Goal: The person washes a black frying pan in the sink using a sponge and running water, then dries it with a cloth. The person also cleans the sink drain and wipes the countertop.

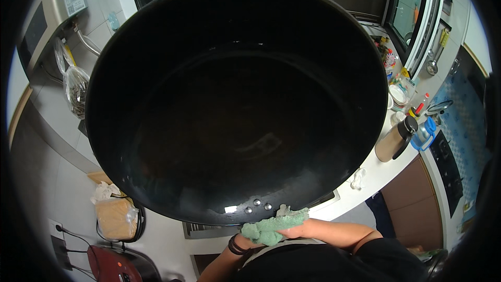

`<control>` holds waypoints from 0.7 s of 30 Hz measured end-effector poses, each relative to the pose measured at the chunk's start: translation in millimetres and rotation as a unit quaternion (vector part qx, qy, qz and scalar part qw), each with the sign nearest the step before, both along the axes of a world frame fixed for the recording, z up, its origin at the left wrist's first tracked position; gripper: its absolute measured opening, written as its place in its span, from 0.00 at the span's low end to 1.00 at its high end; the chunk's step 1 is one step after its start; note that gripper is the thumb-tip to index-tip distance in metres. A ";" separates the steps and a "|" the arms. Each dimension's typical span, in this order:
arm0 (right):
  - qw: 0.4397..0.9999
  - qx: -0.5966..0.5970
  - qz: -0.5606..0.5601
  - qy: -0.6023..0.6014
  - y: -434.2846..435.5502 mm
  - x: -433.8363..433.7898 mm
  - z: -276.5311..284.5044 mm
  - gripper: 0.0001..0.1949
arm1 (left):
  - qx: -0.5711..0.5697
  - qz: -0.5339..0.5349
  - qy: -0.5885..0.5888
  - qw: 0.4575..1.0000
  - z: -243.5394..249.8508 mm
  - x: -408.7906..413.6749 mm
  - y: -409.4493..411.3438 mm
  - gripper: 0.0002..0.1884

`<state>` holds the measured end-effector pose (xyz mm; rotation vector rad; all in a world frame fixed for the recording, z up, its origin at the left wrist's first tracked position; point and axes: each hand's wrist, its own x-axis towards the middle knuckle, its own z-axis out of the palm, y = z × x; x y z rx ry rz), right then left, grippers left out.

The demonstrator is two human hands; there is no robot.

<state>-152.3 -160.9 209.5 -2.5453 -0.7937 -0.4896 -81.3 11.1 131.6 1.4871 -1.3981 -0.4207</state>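
Note:
A large dark wok (235, 125) fills the middle of the head view, tilted so that its inside faces me. Three rivets (257, 202) show near its lower rim, and wet glints lie on the wall around them. At that rim a green cloth (270, 227) is bunched up, with a greyish part at its top. My left hand (249, 240), below a dark bracelet, grips the cloth from the left and is mostly covered by it. From the right my right hand (293, 232) also holds the cloth. The wok's handle is hidden.
Behind the wok, a sink edge (203, 232) shows at the counter. On the right stand a beige vacuum jug (392, 141), a blue-lidded pitcher (423, 135) and stacked dishes (398, 96). Bagged bread (116, 219) and a red cooker (113, 264) are at left.

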 end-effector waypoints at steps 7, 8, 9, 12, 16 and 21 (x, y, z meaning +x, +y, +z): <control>0.987 0.154 -0.019 0.044 2.1 15.8 1.6 0.15 | 0.003 -0.004 0.037 0.999 2.0 12.2 -1.1 0.20; 0.993 0.116 -0.029 0.022 -0.9 15.5 3.6 0.14 | 0.004 -0.002 0.042 0.999 3.0 13.8 -1.1 0.21; 0.996 0.077 -0.038 -0.001 -2.9 15.9 5.6 0.13 | 0.005 0.002 0.045 0.999 2.7 14.5 0.0 0.22; 0.991 0.120 -0.031 0.043 -5.4 19.6 12.7 0.11 | 0.009 0.014 0.066 0.998 3.2 14.9 0.0 0.26; 0.976 0.194 -0.041 0.087 -7.8 23.1 2.0 0.11 | 0.025 0.009 0.240 0.970 8.0 12.7 -1.6 0.25; 0.969 0.241 -0.027 0.036 -15.1 24.6 7.7 0.09 | 0.009 0.045 0.205 0.978 19.2 13.4 -3.1 0.23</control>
